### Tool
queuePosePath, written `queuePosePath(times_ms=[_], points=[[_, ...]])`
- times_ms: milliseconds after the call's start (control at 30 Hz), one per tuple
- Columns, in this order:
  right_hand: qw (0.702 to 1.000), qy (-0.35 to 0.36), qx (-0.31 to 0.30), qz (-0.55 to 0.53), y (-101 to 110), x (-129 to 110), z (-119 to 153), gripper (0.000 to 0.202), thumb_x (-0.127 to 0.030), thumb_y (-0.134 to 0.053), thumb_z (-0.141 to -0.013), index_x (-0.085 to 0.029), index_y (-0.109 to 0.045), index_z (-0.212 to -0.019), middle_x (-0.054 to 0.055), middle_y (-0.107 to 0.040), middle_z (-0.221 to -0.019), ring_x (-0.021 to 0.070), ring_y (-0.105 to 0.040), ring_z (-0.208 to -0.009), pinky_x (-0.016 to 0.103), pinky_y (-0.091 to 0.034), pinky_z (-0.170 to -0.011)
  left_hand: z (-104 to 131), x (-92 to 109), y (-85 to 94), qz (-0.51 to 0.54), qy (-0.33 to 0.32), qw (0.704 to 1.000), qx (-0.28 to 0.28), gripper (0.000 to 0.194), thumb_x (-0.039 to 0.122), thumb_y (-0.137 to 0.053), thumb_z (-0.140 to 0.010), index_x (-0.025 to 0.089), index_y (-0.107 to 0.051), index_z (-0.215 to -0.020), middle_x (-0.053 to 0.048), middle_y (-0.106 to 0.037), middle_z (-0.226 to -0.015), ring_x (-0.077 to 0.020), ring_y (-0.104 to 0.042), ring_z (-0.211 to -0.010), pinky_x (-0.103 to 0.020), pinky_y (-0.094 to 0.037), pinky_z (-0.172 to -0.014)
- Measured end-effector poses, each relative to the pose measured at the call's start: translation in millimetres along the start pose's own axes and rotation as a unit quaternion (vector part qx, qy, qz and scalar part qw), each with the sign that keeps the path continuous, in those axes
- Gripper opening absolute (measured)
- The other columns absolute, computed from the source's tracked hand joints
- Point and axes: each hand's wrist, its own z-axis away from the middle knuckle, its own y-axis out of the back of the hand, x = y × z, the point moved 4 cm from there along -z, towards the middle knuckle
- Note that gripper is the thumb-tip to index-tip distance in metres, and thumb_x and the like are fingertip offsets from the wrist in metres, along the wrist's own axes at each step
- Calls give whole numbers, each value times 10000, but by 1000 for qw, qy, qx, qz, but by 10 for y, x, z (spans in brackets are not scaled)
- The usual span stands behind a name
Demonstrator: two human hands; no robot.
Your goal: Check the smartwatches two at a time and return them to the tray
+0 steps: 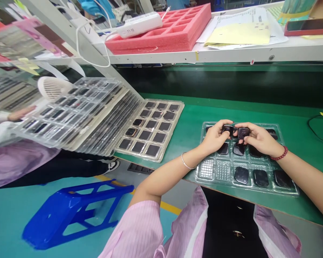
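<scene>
My left hand [216, 135] is closed on a small dark square watch case [227, 129], gripped between thumb and fingers. In my right hand [260, 139] is a second dark square watch case [243, 134], held close beside the first. Both hands are above a clear plastic tray [223, 171] on the green bench. Several black glossy square pieces sit in its pockets, among them one black piece [241, 175] in the front row. Two front-left pockets hold nothing and show a dotted base. My fingers hide part of the back row.
Left along the bench lies another tray [163, 154] of dark square pieces, beside a leaning stack of trays [97, 118] near a co-worker's hand [21, 113]. A shelf [231, 56] carries pink foam [161, 43] and papers. A blue stool [56, 211] stands on the floor.
</scene>
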Motion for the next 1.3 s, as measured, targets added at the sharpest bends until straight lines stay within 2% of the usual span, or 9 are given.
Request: queuePosePath(times_ms=[167,300,433,567,733,833,933,1100,1300], points=[[1000,4,1,10,3,9,-2,458,-173,-596,-797,-210,-599,-1254,86,-691,-1126,189,-703,-775,338,-605,-687,4,-24,-6,-17,-8,1000,-9,415,84,-536,-785,169,-579,-1190,-54,-657,-1039,-156,-667,-883,-287,-586,-803],[1000,-1,0,10,5,11,-4,434,-180,-606,-814,-216,-607,-1246,88,-690,-1134,196,-708,-794,326,-601,-666,4,-20,2,-18,-12,1000,-5,388,104,-555,-812,166,-579,-1194,-56,-659,-1037,-150,-662,-864,-293,-585,-812],[1000,-7,3,-2,11,3,-2,354,-251,-661,-864,-215,-632,-1215,77,-703,-1077,185,-708,-771,306,-607,-658,-2,-21,22,-13,-21,1000,1,287,240,-584,-902,162,-596,-1178,-67,-658,-1025,-151,-658,-835,-295,-586,-785],[1000,-18,-5,-12,-3,-9,7,237,-369,-678,-909,-199,-688,-1073,69,-724,-955,164,-685,-675,313,-622,-644,4,-16,8,11,-30,999,-23,293,360,-574,-937,150,-614,-1137,-90,-658,-1088,-155,-665,-832,-288,-589,-754],[1000,-2,1,-8,-9,-35,7,324,-313,-732,-830,-216,-671,-1133,69,-720,-1013,193,-703,-721,369,-637,-711,32,14,-4,-38,-13,999,-14,332,254,-625,-873,172,-605,-1194,-83,-669,-1138,-173,-672,-904,-301,-580,-828],[1000,7,-1,0,-9,-46,5,386,-239,-699,-801,-220,-646,-1183,70,-711,-1064,198,-714,-759,383,-632,-764,36,15,-2,-72,2,997,-9,406,187,-640,-819,198,-596,-1222,-51,-683,-1063,-167,-669,-872,-284,-575,-799],[1000,5,-7,-2,-6,-48,5,398,-209,-675,-807,-224,-632,-1202,71,-705,-1097,195,-719,-781,352,-629,-741,32,17,10,-84,2,996,-2,433,174,-637,-808,204,-590,-1238,-44,-682,-1032,-162,-663,-846,-271,-566,-764],[1000,-15,-2,4,12,-21,3,293,-321,-675,-896,-216,-663,-1170,85,-718,-1064,194,-714,-739,317,-612,-644,25,30,33,-84,-16,996,9,385,208,-622,-844,191,-598,-1228,-56,-671,-1065,-153,-650,-841,-261,-549,-756],[1000,-6,-1,1,-4,5,3,311,-329,-697,-876,-210,-656,-1161,77,-716,-1043,184,-705,-727,339,-625,-691,16,-8,10,-31,-24,999,-12,357,233,-620,-863,160,-591,-1211,-68,-675,-1028,-144,-646,-809,-270,-553,-776]])
